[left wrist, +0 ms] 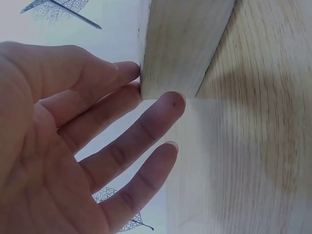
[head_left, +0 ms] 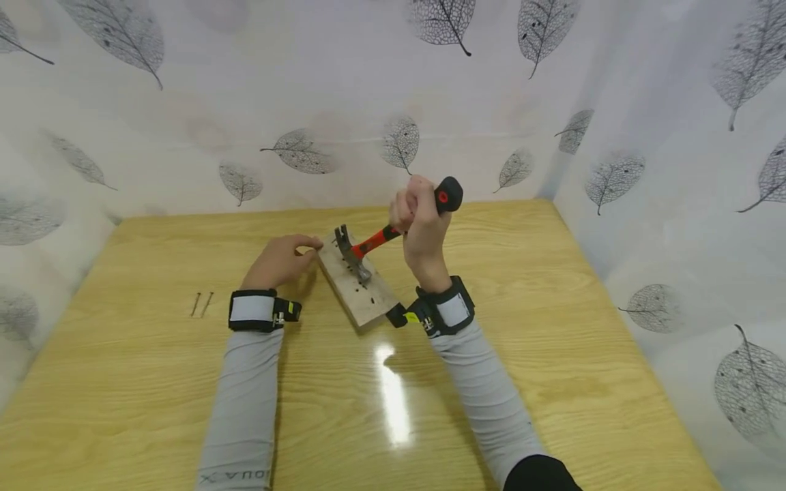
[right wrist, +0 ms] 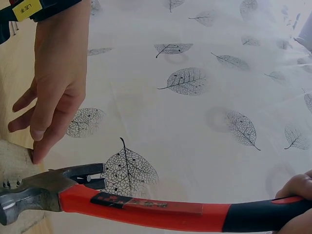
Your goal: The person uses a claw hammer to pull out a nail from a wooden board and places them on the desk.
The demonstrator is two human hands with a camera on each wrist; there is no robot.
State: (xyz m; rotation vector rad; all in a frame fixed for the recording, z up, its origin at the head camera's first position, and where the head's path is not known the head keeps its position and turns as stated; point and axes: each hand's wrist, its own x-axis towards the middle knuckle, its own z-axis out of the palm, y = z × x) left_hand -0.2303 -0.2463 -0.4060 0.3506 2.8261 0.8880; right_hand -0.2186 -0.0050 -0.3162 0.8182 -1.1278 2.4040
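My right hand (head_left: 425,221) grips a claw hammer (head_left: 373,243) by the black end of its red-and-black handle. The steel head (right wrist: 36,194) is over a pale wooden block (head_left: 376,304), its face toward me and its claw toward the far end. A small bright bit of metal shows between the claw's tines in the right wrist view. Dark holes or marks dot the block's top. At the block's far left corner, my left hand (head_left: 279,262) touches the wood with its fingertips, its other fingers spread loosely, as the left wrist view shows.
Two nails (head_left: 202,304) lie on the wooden table (head_left: 552,382) to the left of my left hand. A white leaf-patterned curtain (head_left: 344,88) hangs behind the table's far edge and along its sides.
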